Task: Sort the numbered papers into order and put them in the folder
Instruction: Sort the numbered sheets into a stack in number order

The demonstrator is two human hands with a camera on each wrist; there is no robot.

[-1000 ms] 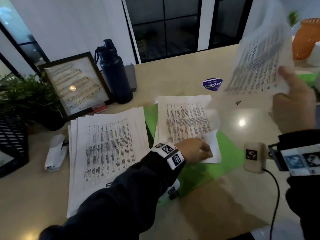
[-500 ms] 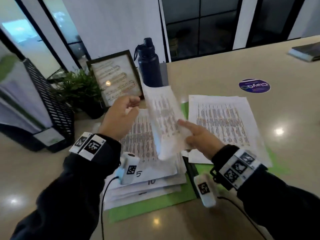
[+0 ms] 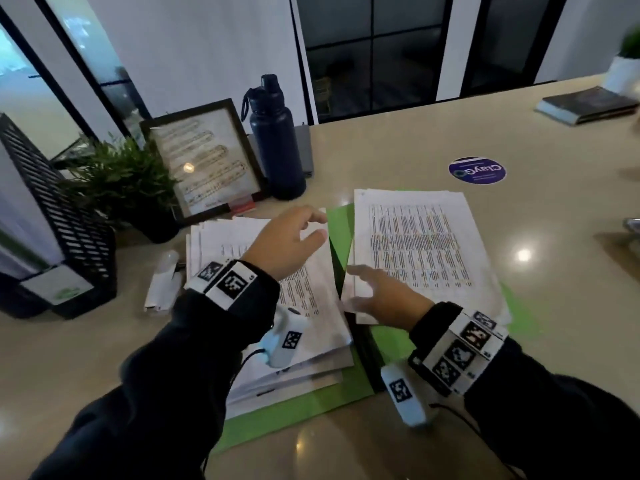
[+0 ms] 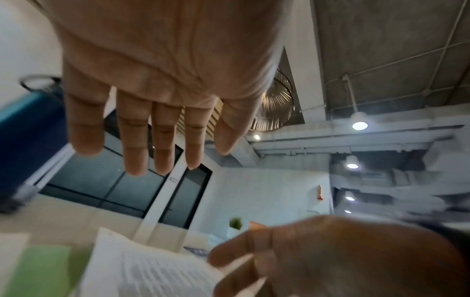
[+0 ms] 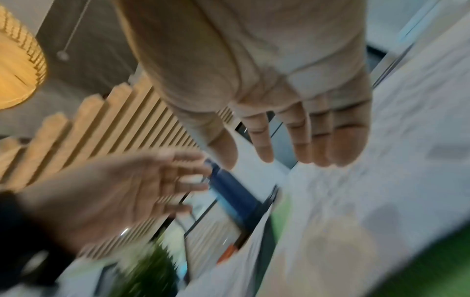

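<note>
Counter (image 3: 450,341) runs out of frame on all sides, with bare surface to the right of the green folder (image 3: 298,407), which lies open and mostly covered, only its near edge and centre fold showing. Left paper stack (image 3: 311,306) sits on the folder's left half, sheets fanned at the near edge, page numbers hidden by the left wrist camera; right paper stack (image 3: 415,244) sits on the right half, print too small to read. Left hand (image 3: 284,244) hovers over the left stack, fingers loosely spread and holding nothing; left wrist view confirms straight fingers (image 4: 134,140). Right hand (image 3: 384,296) is at the right stack's near-left corner, fingers extended; contact with paper cannot be told, and the right wrist view is blurred. Dark bottle (image 3: 275,147), framed picture (image 3: 204,164) and plant (image 3: 117,181) stand toward the counter's far-left edge.
</note>
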